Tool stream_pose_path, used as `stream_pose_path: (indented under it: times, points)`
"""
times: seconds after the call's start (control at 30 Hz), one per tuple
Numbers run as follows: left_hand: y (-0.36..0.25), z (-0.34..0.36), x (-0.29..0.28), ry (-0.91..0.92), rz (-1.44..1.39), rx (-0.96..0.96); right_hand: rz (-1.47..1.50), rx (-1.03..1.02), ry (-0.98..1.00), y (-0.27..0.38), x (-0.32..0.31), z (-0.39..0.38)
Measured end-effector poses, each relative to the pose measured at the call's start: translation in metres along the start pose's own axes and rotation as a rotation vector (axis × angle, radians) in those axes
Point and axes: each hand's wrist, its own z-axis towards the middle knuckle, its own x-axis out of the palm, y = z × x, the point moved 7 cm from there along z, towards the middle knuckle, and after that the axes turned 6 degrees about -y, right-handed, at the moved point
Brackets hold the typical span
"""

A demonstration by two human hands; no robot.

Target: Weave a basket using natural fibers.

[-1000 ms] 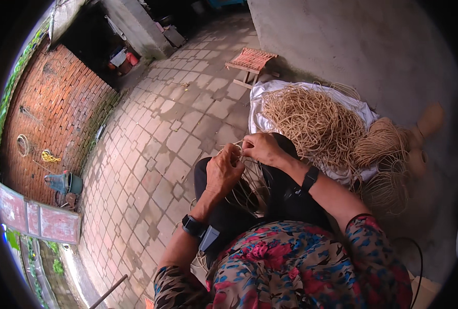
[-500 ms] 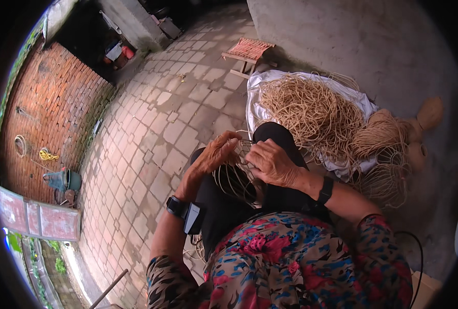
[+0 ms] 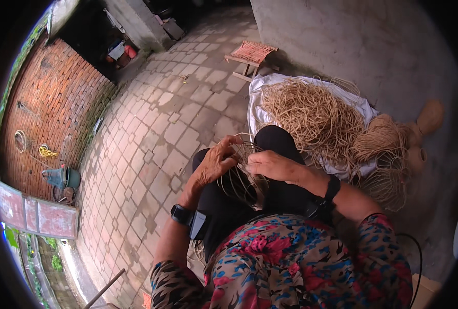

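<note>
An open frame of thin, pale, bent wires [image 3: 234, 186] stands between my knees, its strands curving down toward my lap. At its upper left side my left hand [image 3: 219, 160] grips a wire, the fingers curled and the index finger reaching across the top. My right hand [image 3: 276, 166] pinches the frame from the other side, thumb and fingertips pressed together. The two hands are a short way apart over the frame. Whether a thin strand runs between the fingertips is too small to tell.
A large heap of tan cord [image 3: 311, 110] lies on a white sheet [image 3: 257, 92] at the right. Beside it are a coil of cord [image 3: 378, 138], woven pot-shaped pieces [image 3: 429, 116] and another wire frame [image 3: 386, 185]. A low stool [image 3: 250, 54] stands beyond, near the grey wall [image 3: 352, 41].
My left hand has lowered slightly and turned, its fingers spreading a little. My right hand has moved slightly down and right, with the wrist turned. The wire frame shows more between them.
</note>
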Motion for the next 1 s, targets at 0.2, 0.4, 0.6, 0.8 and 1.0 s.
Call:
stream_pose_path:
  times: [0.2,0.4,0.6,0.8,1.0]
  points:
    - [-0.017,-0.005,0.011,-0.221,0.355,0.040,0.034,-0.106,-0.118,0.012,-0.040,0.011]
    - [-0.021,-0.003,0.015,-0.421,0.462,-0.024,-0.636,-0.122,-0.511,-0.003,-0.073,0.015]
    - [-0.017,-0.006,0.009,-0.541,0.156,-0.006,-0.459,-0.194,-0.466,-0.006,-0.050,0.035]
    - [0.009,-0.012,0.000,-0.517,-0.849,-0.145,-0.398,-0.362,-0.592,0.039,-0.055,0.019]
    - [0.009,-0.013,-0.006,-0.394,-1.065,0.057,-0.611,-0.719,-0.478,0.063,0.000,0.018]
